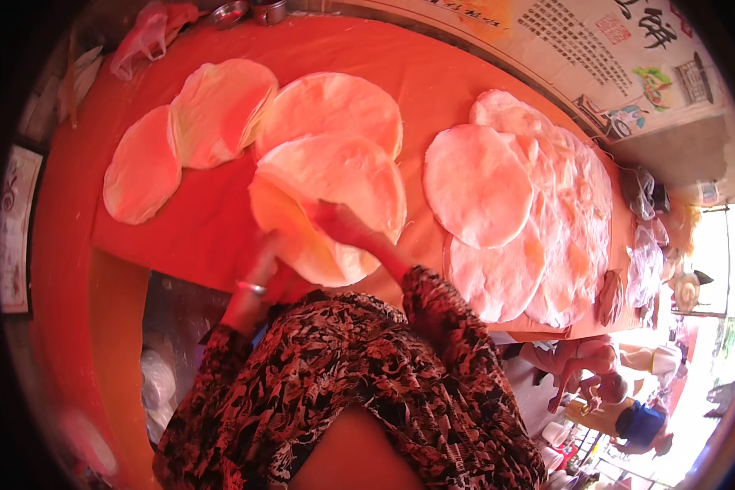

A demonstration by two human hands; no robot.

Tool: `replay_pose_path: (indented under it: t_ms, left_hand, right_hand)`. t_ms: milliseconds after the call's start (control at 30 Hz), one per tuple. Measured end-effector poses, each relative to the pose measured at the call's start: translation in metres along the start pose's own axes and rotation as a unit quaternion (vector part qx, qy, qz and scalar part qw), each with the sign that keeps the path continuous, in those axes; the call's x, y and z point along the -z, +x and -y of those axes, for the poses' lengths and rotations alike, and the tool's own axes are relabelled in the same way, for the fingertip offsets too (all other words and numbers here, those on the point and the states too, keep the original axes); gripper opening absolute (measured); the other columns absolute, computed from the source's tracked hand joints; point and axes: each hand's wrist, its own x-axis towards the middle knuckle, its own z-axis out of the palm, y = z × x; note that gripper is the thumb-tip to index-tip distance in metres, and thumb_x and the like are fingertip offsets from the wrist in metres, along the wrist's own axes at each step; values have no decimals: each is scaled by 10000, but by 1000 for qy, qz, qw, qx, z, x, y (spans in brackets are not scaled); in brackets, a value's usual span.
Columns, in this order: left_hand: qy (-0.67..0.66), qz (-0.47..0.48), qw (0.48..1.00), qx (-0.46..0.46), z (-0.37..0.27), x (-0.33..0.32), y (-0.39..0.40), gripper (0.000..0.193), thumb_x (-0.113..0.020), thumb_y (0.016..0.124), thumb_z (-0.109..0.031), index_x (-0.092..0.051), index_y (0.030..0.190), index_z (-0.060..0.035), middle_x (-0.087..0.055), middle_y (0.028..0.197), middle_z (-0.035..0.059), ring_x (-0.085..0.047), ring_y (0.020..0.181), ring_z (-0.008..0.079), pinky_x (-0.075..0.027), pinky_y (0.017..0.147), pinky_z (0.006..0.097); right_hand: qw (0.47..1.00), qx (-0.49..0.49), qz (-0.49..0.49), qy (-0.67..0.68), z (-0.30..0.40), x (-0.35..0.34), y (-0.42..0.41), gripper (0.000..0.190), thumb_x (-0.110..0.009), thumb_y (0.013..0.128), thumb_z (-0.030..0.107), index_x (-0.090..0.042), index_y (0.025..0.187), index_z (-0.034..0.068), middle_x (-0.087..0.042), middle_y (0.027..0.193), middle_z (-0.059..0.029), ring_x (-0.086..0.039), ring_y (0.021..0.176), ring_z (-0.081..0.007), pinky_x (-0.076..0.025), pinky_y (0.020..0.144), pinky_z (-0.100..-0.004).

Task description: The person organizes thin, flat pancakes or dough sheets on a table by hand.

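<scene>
Before me lies a round, thin flatbread [367, 168], its near left part lifted or folded so that a darker, orange-looking layer [285, 214] shows. My right hand [337, 222] is on this bread, its fingertips at the raised edge of the top layer. My left hand [274, 248] is blurred by motion at the bread's left edge; a bracelet [252, 288] circles that wrist. Whether the left fingers grip the edge is unclear. Another round flatbread [334, 104] lies partly beneath, on the far side. Farther left are a stack of folded flatbreads [220, 113] and a single one [142, 165].
Many overlapping flatbreads [563, 214] cover the right of the red-orange tabletop [429, 79], one round piece [479, 185] on top. Plastic bags [645, 266] lie at the right end, another bag [150, 40] at far left near metal bowls [229, 12]. People [594, 373] are beyond, lower right.
</scene>
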Motion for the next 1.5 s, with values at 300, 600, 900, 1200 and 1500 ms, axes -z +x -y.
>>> replay_pose_path:
  t_ms: [300,600,900,1200,1500]
  left_hand:
    - [110,135,983,-60,-15,101,16,232,-478,835,-90,-537,1035,11,-574,1003,57,-552,919,158,-457,786,294]
    - [-171,82,973,134,-75,1,-4,385,-445,891,-217,-403,1221,-25,-484,1205,76,-468,1096,206,-382,930,348]
    - [-197,125,962,139,-84,-32,14,315,-556,844,-201,-505,1130,-81,-559,1079,32,-513,989,179,-408,883,348]
    - [-160,117,972,124,-97,-40,-2,279,-614,810,-205,-560,1044,-65,-586,1004,46,-555,918,154,-458,806,327]
    - [-182,156,961,135,-100,-39,-6,327,-590,826,-218,-523,1096,-47,-577,1012,54,-554,930,165,-463,796,327]
  right_hand:
    - [946,41,-100,304,18,282,-7,287,-495,860,113,-510,1108,-31,-590,1021,-138,-600,878,-225,-477,785,-324]
    - [684,-190,-580,400,-178,322,-142,248,-538,806,180,-493,1045,133,-535,838,-2,-508,735,-135,-443,607,-269]
    - [998,30,-47,-28,-98,32,-47,615,-614,799,199,-296,1290,7,-504,1128,-167,-468,1095,-285,-441,848,-374]
    - [967,-55,38,244,5,-44,9,887,-687,722,352,-179,1332,-43,-410,1227,-257,-447,1123,-302,-418,865,-341]
    - [956,-116,40,266,18,-39,-1,727,-624,794,265,-223,1333,-13,-443,1214,-191,-481,1075,-226,-444,808,-305]
